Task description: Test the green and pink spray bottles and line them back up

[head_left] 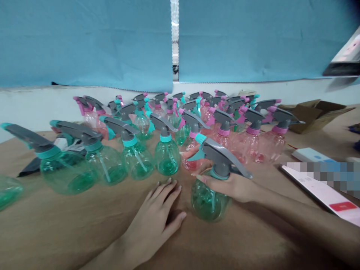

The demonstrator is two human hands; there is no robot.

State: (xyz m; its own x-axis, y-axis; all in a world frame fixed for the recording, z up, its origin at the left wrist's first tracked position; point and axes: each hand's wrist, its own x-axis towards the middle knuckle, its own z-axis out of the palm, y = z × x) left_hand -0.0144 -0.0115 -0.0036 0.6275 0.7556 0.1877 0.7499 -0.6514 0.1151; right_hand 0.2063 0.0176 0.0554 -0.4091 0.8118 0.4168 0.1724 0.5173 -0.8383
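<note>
A green spray bottle (210,202) with a grey trigger head and teal collar stands upright at the centre right. My right hand (239,185) is wrapped round its neck, the fingers partly hidden behind the bottle. My left hand (153,219) lies palm down on the brown table (84,228), fingers spread, holding nothing. Just beyond its fingertips is another green spray bottle (167,155), and more green bottles line up to the left. Several pink spray bottles (246,144) with grey heads stand behind my right hand.
More pink and green bottles crowd the back, before a white ledge and blue cloth (84,41). An open cardboard box (315,114) sits at the back right. A phone (317,191) and a white box (312,155) lie at the right. Dark packaging (30,167) is behind the left bottles.
</note>
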